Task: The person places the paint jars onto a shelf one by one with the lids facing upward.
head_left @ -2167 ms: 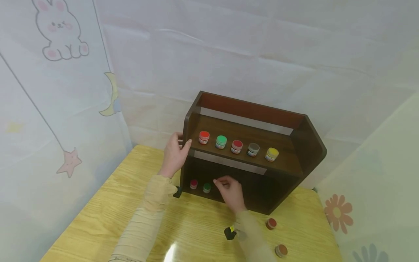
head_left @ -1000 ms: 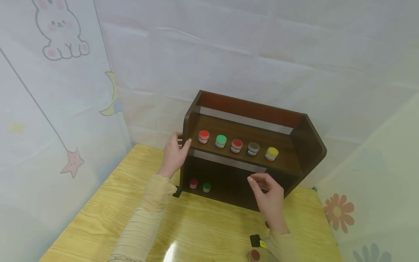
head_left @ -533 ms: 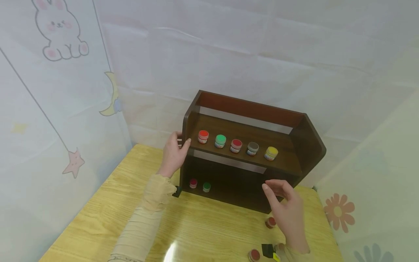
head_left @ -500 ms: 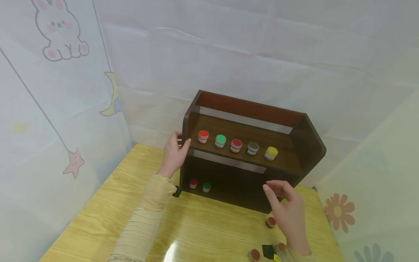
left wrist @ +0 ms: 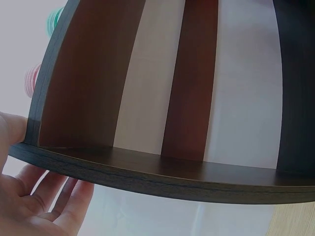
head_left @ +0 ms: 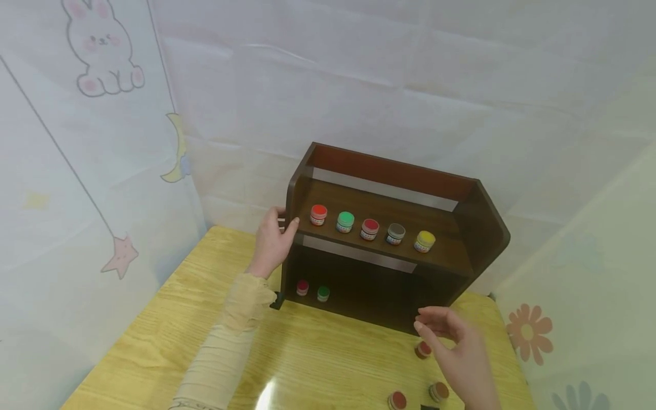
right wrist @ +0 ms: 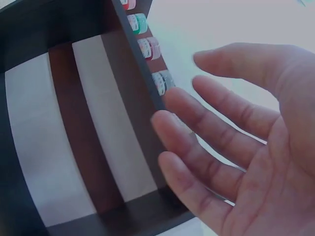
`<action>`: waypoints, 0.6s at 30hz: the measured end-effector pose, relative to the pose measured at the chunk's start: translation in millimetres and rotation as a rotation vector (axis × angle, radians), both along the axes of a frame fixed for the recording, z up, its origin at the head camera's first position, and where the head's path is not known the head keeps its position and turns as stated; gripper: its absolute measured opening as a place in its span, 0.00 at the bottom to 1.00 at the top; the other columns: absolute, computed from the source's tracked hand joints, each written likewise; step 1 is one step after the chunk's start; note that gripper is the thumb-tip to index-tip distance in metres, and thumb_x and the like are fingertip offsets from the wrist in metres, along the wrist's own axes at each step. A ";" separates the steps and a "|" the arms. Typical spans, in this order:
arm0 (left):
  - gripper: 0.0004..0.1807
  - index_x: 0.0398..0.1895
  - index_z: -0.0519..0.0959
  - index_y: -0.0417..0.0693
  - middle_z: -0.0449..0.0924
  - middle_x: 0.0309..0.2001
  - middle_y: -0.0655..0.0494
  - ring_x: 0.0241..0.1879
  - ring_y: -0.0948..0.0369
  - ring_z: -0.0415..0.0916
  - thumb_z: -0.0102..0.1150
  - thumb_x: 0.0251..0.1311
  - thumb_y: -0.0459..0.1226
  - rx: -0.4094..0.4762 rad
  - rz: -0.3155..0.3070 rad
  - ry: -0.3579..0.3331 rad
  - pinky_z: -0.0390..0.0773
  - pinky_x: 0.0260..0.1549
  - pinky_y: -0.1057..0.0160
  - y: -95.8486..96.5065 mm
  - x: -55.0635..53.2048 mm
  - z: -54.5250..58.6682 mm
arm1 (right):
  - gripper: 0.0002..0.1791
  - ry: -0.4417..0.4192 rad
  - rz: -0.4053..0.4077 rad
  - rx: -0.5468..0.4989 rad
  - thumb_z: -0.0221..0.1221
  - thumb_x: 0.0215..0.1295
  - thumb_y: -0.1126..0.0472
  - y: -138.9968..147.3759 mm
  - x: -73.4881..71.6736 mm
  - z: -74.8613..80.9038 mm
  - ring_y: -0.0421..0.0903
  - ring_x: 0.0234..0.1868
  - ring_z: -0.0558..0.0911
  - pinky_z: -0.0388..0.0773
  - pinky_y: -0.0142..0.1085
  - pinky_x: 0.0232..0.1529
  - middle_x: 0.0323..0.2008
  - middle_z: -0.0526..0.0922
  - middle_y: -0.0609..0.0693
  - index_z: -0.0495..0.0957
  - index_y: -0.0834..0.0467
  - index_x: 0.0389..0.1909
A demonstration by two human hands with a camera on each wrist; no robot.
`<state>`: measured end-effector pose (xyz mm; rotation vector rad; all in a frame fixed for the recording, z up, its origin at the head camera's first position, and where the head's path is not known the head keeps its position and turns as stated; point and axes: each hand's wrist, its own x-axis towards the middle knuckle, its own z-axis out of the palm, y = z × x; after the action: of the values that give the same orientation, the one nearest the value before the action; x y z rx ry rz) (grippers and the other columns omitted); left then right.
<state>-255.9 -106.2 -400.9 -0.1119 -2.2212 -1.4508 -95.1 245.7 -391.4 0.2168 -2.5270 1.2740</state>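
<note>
My left hand grips the left side of a dark brown two-tier shelf, thumb at the front edge and fingers against the outside of the panel. Relaxed and holding nothing, my right hand hovers off the shelf's lower right corner. Just below its fingertips stands a small dark red paint jar. Nearer the front edge are a brown-lidded jar and a reddish-brown one. The lower tier holds a crimson jar and a dark green jar, side by side at the left.
Several jars line the upper tier, from an orange-red jar to a yellow jar. The shelf stands on a wood-grain table. Fabric walls rise behind it and on both sides.
My right hand has left the lower tier near the green jar, moving right and then down toward the jars on the table. My left hand has stayed on the shelf's side.
</note>
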 end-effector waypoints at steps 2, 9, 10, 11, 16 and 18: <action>0.20 0.57 0.72 0.34 0.77 0.52 0.40 0.49 0.46 0.79 0.58 0.72 0.40 -0.002 0.000 0.002 0.81 0.48 0.49 -0.7 0.5 -0.1 | 0.10 -0.037 0.025 0.009 0.69 0.65 0.65 2.4 2.3 -4.9 0.41 0.36 0.85 0.80 0.28 0.39 0.40 0.87 0.45 0.84 0.55 0.46; 0.20 0.57 0.72 0.34 0.77 0.51 0.41 0.49 0.47 0.79 0.58 0.72 0.41 -0.005 0.001 -0.007 0.81 0.49 0.50 -1.3 1.1 0.1 | 0.13 -0.157 0.073 -0.032 0.69 0.62 0.70 10.7 4.6 -30.3 0.42 0.37 0.83 0.82 0.33 0.39 0.39 0.85 0.46 0.83 0.58 0.47; 0.20 0.57 0.72 0.35 0.77 0.51 0.41 0.49 0.47 0.79 0.58 0.72 0.41 -0.003 0.002 -0.008 0.81 0.49 0.50 -1.2 1.0 0.1 | 0.13 -0.180 0.070 -0.036 0.69 0.61 0.70 11.5 3.8 -34.1 0.42 0.37 0.83 0.82 0.33 0.39 0.39 0.85 0.46 0.83 0.58 0.46; 0.20 0.57 0.72 0.35 0.77 0.51 0.41 0.49 0.47 0.79 0.59 0.72 0.41 -0.002 0.003 -0.009 0.81 0.49 0.50 -1.2 0.8 0.0 | 0.13 -0.213 0.061 -0.038 0.70 0.61 0.69 12.2 2.9 -38.1 0.42 0.37 0.83 0.82 0.33 0.40 0.39 0.85 0.46 0.83 0.58 0.46; 0.20 0.57 0.73 0.35 0.77 0.51 0.41 0.49 0.47 0.79 0.59 0.71 0.40 -0.005 0.004 -0.007 0.81 0.48 0.50 -1.2 -0.1 -0.9 | 0.16 -0.401 0.048 -0.045 0.72 0.60 0.65 17.3 -1.6 -57.3 0.44 0.39 0.82 0.81 0.34 0.41 0.42 0.84 0.48 0.82 0.60 0.49; 0.20 0.57 0.72 0.34 0.77 0.51 0.41 0.49 0.47 0.79 0.59 0.71 0.40 -0.006 0.002 -0.006 0.81 0.48 0.50 -1.1 -0.6 -1.4 | 0.18 -0.445 0.069 -0.036 0.72 0.61 0.63 21.2 -2.9 -66.0 0.45 0.39 0.82 0.81 0.34 0.41 0.43 0.84 0.50 0.82 0.61 0.50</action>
<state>-256.5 -107.3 -402.3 -0.1079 -2.2303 -1.4449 -98.0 266.9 -457.4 0.0098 -2.8786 1.5359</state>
